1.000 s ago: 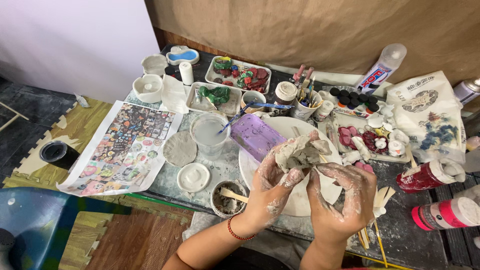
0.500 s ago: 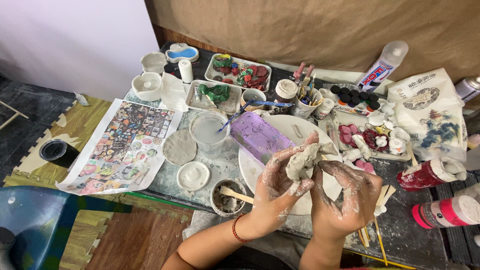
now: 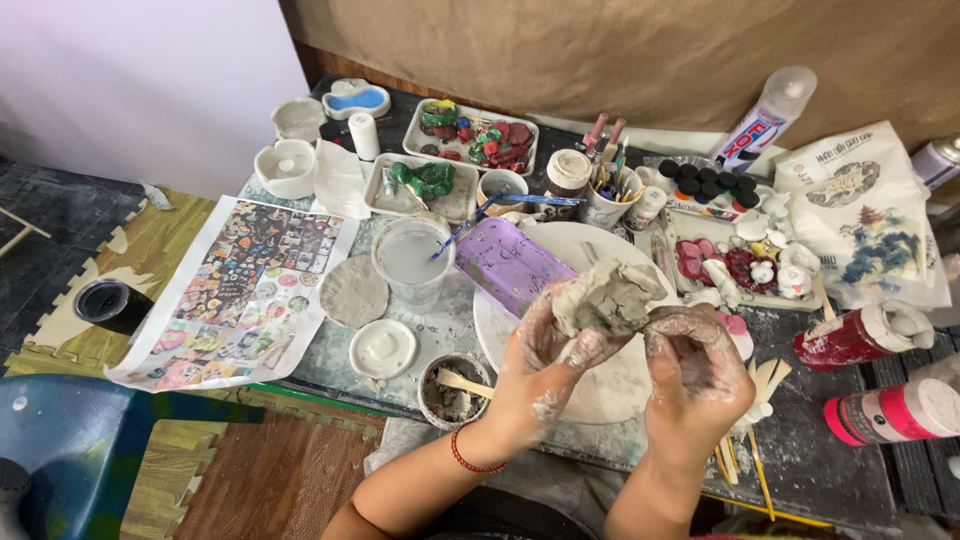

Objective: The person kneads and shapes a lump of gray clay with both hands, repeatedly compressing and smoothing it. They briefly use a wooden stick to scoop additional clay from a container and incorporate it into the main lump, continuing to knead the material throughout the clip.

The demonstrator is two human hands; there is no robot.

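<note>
A lump of grey clay (image 3: 607,297) is held up over a round white plate (image 3: 600,385). My left hand (image 3: 541,362), smeared with clay and wearing a red string bracelet, cups the lump from the left and below. My right hand (image 3: 697,372), also coated in wet clay, pinches the lump's right edge with its fingertips. A purple slab (image 3: 511,264) lies on the plate's far left rim, just beyond my left hand.
A small cup with a wooden stick (image 3: 454,388) stands by my left wrist. A water cup (image 3: 410,259), flat clay disc (image 3: 353,291), white lid (image 3: 382,348), printed sheet (image 3: 240,292), trays of painted pieces (image 3: 470,134), paint bottles (image 3: 856,338) and brushes (image 3: 606,184) crowd the table.
Both hands have kept working the clay lump, turning it slightly and holding it a bit higher over the plate. The view has shifted a little; nothing else on the table moved.
</note>
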